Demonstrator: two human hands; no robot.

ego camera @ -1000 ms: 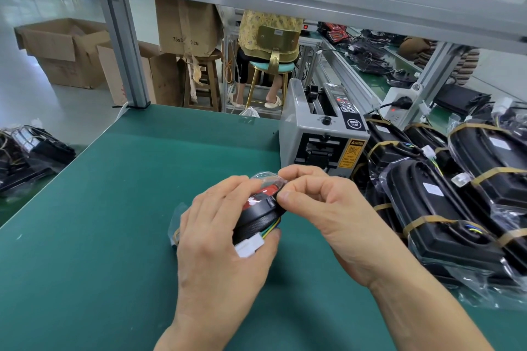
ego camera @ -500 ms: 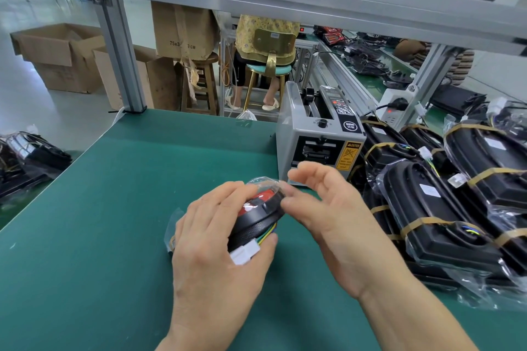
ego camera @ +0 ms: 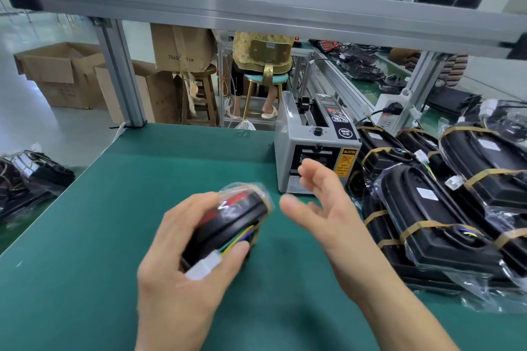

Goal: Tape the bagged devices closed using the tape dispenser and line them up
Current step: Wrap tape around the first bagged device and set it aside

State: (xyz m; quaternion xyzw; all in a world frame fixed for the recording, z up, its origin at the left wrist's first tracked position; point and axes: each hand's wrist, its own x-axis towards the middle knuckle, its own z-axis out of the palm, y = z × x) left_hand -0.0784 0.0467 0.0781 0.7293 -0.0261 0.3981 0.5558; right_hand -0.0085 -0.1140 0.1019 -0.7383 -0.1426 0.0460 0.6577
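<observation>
My left hand [ego camera: 182, 259] grips a bagged black device [ego camera: 236, 216] with a red lens, coloured wires and a white connector, held above the green table [ego camera: 99, 236]. My right hand [ego camera: 322, 208] hovers just right of the device with fingers spread and holds nothing. Its fingertips are in front of the slot of the grey tape dispenser [ego camera: 313, 148], which stands at the table's back. A stack of bagged black devices bound with tan tape [ego camera: 439, 214] lies to the right.
An aluminium frame beam [ego camera: 256, 8] crosses overhead with a post [ego camera: 119, 74] at the back left. A person sits on a stool [ego camera: 262, 65] behind the table. Cardboard boxes [ego camera: 62, 74] stand on the floor. More bagged parts [ego camera: 31, 177] lie at far left.
My right hand has let go of the bag's top end, opened, and moved right and away toward the dispenser. My left hand still holds the device, tilted a little more.
</observation>
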